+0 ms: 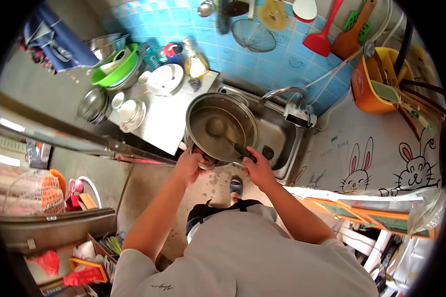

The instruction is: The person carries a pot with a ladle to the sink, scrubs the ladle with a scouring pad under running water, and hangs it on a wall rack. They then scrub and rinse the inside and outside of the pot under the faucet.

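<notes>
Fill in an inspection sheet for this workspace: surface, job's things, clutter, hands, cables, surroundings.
Surface: white countertop left of a steel sink.
Job's things: large round metal pot; black-handled metal ladle inside it.
Clutter: round green plastic basin, small white bowl, clear yellowish bottle.
Hands: left hand holds the pot's left side; right hand grips the ladle's handle.
Cables: thin white line, cord or hose unclear.
Surroundings: blue tiled wall, hanging red spatula, orange plastic container.

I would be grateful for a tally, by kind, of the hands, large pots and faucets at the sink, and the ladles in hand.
Left hand: 1
Right hand: 1
Large pot: 1
Faucet: 1
Ladle: 1
Total: 5
</notes>
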Demonstrator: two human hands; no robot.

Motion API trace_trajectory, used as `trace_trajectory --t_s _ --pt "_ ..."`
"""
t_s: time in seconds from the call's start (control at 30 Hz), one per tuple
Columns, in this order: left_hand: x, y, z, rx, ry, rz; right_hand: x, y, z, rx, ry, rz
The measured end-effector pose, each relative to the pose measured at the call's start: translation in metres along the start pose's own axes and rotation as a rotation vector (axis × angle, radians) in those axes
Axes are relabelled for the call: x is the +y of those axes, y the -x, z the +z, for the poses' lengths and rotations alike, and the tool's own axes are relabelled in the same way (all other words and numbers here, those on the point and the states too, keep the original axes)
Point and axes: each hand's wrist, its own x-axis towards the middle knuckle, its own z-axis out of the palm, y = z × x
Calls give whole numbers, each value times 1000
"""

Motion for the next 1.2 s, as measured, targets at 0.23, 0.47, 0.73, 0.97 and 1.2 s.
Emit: trace_trajectory --t_s 0.23,0.47,0.73,0.97,1.2 --pt "19 -93 -5 -143 -51 -151 19 -42 31 245 84 -3" --pt "8 -164 -39 -291 -1 -276 29 -62 49 316 106 26" --pt "-23 -209 -79 -426 162 -376 165 -113 -55 658 385 59" --pt "-22 -203 -75 -286 145 -384 54 -158 -158 1237 481 66" --pt "-13 -195 -74 -180 71 -395 11 -197 -208 919 288 208"
